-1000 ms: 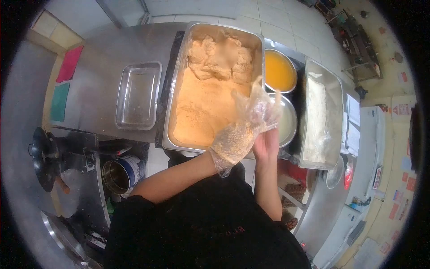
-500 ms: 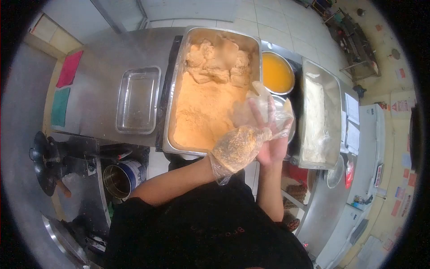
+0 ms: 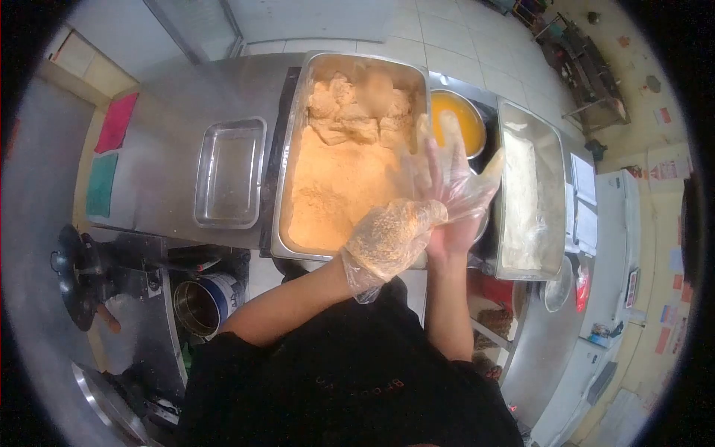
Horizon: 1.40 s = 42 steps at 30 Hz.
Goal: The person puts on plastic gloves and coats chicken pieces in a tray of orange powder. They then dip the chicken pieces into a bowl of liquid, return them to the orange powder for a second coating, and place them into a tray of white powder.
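My left hand (image 3: 391, 237), in a clear plastic glove coated with orange crumbs, pinches the cuff of another clear plastic glove (image 3: 453, 195). That glove covers the fingers and palm of my right hand (image 3: 456, 212), whose fingers are spread. Behind my hands lies a deep metal tray (image 3: 284, 201) of orange powder (image 3: 335, 175), with coated pieces (image 3: 357, 108) heaped at its far end. A bowl of yellow liquid (image 3: 465, 119) stands just beyond my right fingertips.
At the left is a shallow metal tray (image 3: 231, 173), with pink (image 3: 115, 123) and green (image 3: 102, 184) cloths farther left. A tray of white powder (image 3: 523, 201) is at the right, beside papers (image 3: 585, 186). Below on the left sits a metal can (image 3: 201, 304).
The glove has been pulled farther down over my right hand, and its fingers now fill the glove's fingers. My left hand still grips the cuff.
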Tool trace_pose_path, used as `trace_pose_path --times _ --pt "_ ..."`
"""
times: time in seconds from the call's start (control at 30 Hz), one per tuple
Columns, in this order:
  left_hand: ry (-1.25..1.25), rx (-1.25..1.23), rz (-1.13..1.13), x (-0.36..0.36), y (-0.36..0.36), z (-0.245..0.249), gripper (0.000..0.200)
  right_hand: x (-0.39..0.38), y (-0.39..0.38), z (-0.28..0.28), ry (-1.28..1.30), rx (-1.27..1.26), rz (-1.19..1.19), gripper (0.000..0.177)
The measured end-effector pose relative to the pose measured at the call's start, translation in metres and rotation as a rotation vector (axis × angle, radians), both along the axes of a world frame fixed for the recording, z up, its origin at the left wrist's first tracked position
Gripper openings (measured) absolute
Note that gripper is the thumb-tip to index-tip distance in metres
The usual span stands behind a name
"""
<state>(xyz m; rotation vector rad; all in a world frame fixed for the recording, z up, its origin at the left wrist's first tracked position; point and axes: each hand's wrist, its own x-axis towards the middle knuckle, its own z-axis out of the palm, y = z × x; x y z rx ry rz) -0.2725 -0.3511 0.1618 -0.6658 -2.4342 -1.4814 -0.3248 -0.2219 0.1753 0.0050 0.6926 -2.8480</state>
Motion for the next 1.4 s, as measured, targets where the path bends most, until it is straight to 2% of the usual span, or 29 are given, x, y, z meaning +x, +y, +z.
trace_pose_path --times 0.13,0.2,0.23,0.3,0.33,0.4,0.43,0.5,0.53,0.6,0.67,0.73,0.83,0.87,0.93,1.07,1.13,1.2,1.23,1.3,1.33,1.4 --pt "0.051 0.028 -0.025 -0.003 -0.005 -0.002 0.027 0.006 -0.001 -0.001 0.002 0.009 -0.032 0.099" --pt "-0.18 0.26 -0.064 -0.006 -0.012 0.003 0.026 0.005 0.007 -0.003 0.053 0.016 0.036 0.099" --pt "-0.178 0.26 -0.063 -0.008 -0.019 0.01 0.026 0.005 0.013 -0.003 0.105 0.024 0.103 0.099" --pt "-0.174 0.149 0.281 -0.018 -0.039 0.024 0.036 0.013 0.021 -0.001 0.101 -0.014 0.13 0.098" --pt "-0.178 0.147 0.28 -0.027 -0.045 0.016 0.036 0.017 0.023 -0.001 0.093 -0.051 0.159 0.098" --pt "-0.643 0.873 0.347 -0.044 -0.056 -0.007 0.046 0.022 0.023 0.001 0.084 -0.083 0.194 0.097" --pt "-0.647 0.875 0.353 -0.049 -0.063 -0.006 0.046 0.024 0.023 0.002 0.08 -0.114 0.229 0.096" --pt "-1.014 0.913 0.03 -0.052 -0.074 -0.003 0.049 0.025 0.024 0.0 0.075 -0.13 0.254 0.095" --pt "-1.014 0.915 0.035 -0.051 -0.072 -0.003 0.049 0.025 0.024 0.0 0.079 -0.148 0.272 0.094" --pt "-0.871 0.866 0.254 -0.05 -0.064 -0.002 0.05 0.029 0.027 0.002 0.023 -0.126 0.285 0.089" --pt "-0.869 0.893 0.266 -0.051 -0.065 -0.007 0.049 0.033 0.033 0.005 -0.035 -0.102 0.298 0.084" --pt "-0.864 0.918 0.278 -0.051 -0.065 -0.008 0.049 0.036 0.039 0.009 -0.08 0.097 0.272 0.071" --pt "-0.863 0.897 0.269 -0.051 -0.062 -0.009 0.048 0.039 0.042 0.009 -0.102 0.081 0.182 0.063" --pt "-0.835 0.859 0.262 -0.054 -0.061 -0.018 0.048 0.04 0.042 0.007 -0.101 0.082 0.183 0.063" --pt "-0.806 0.82 0.253 -0.059 -0.059 -0.026 0.047 0.043 0.039 0.002 -0.069 0.25 0.093 0.062" --pt "-0.75 0.739 0.264 -0.059 -0.055 -0.021 0.045 0.044 0.029 0.009 -0.113 0.253 -0.038 0.069" --pt "-0.709 0.678 0.299 -0.053 -0.054 -0.012 0.045 0.045 0.033 0.012 -0.019 0.029 0.116 0.082" --pt "0.029 0.036 0.473 -0.041 -0.055 -0.004 0.041 0.044 0.038 0.01 0.0 0.035 0.123 0.085" --pt "0.032 0.036 0.47 -0.033 -0.052 0.007 0.041 0.043 0.039 0.009 0.017 0.037 0.13 0.088" --pt "0.072 0.038 0.144 -0.015 -0.048 0.026 0.036 0.038 0.038 0.009 0.031 0.06 0.1 0.086" --pt "0.07 0.037 0.142 -0.008 -0.042 0.026 0.036 0.035 0.037 0.008 0.044 0.087 0.075 0.085" --pt "0.153 -0.021 -0.017 -0.002 -0.026 0.025 0.032 0.028 0.031 0.007 0.055 0.072 0.078 0.083"
